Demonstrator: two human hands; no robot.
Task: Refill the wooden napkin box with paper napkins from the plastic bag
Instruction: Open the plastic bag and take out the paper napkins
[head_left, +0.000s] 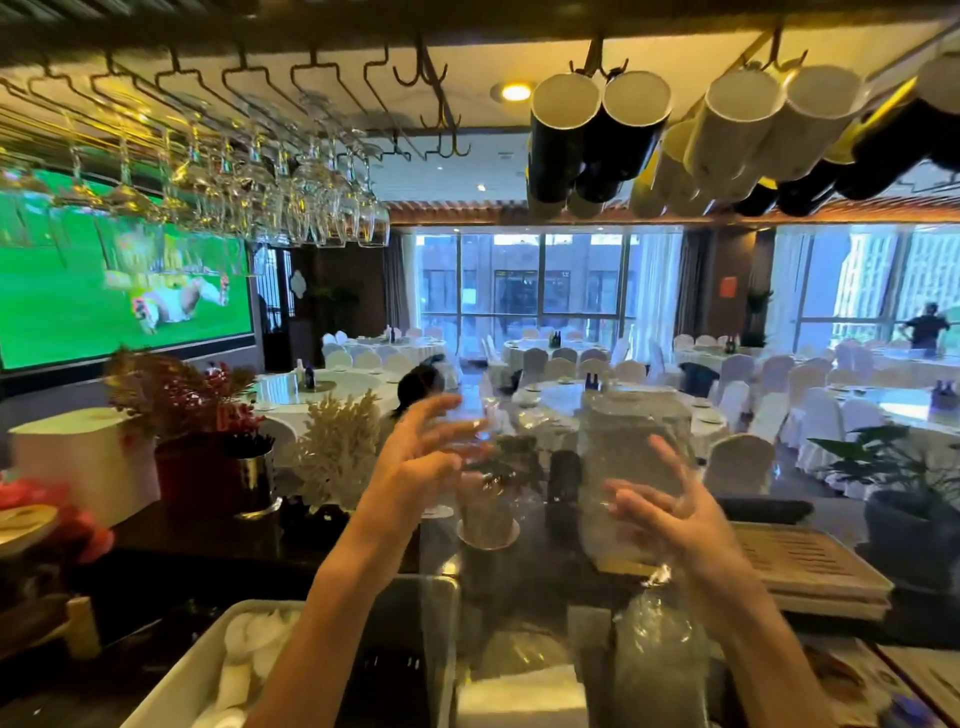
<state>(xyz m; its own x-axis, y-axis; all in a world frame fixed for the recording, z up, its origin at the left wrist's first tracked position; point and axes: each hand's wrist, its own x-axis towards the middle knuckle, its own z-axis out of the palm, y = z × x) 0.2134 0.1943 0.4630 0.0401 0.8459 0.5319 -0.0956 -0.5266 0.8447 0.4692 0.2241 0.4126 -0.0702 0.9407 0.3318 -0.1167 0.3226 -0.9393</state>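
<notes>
Both hands raised over the tabletop (545, 571)

Left hand (415, 457) and right hand (660, 519), fingers spread, press either side of a clear plastic bag (623, 457) of napkins.

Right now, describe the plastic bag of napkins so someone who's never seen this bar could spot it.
Look at the dark bar counter in front of the dining hall. Between the two raised hands, nearer the right hand, hangs the clear plastic bag. Unlike the glassware nearby, it is crinkly and holds a stack of white napkins.
</notes>
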